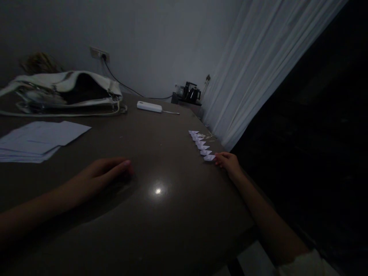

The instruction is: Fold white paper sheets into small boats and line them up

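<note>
A row of several small folded white paper pieces lies near the right edge of the dark table. My right hand reaches to the nearest piece, its fingertips pinched on or touching that piece's edge. My left hand rests flat on the table surface with fingers stretched out together, holding nothing, well to the left of the row.
A stack of white paper sheets lies at the left. Behind it sits a white bag. A white power bank with cable and a black kettle stand at the back. A white curtain hangs at the right.
</note>
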Tool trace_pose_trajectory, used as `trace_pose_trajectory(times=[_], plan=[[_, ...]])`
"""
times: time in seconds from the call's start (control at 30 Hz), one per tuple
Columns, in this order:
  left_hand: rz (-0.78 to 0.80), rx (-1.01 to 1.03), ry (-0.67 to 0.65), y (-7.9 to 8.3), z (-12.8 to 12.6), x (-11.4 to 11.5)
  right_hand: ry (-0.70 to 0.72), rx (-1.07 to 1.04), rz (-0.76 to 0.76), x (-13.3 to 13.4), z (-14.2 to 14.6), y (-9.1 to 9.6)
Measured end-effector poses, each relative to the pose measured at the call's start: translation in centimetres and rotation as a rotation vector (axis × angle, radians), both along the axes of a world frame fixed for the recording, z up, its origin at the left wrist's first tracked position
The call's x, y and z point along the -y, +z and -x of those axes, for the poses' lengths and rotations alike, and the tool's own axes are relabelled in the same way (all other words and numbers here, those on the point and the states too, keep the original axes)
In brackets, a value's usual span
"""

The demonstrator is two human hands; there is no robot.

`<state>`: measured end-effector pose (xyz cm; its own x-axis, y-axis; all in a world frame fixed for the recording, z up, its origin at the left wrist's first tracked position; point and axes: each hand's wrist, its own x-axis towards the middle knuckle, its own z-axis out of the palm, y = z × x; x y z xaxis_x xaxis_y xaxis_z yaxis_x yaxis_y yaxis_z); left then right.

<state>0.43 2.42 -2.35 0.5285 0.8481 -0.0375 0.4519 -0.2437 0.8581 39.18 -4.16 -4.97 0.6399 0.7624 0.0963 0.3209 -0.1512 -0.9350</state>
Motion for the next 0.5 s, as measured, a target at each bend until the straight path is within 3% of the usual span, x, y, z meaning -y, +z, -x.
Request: trace_pose_trajectory(times=[0.5], plan=[[0.013, 0.021, -0.022, -0.01, 0.02, -0.21, -0.014, 0.065, 0.017, -0.26, -0.15, -0.16]])
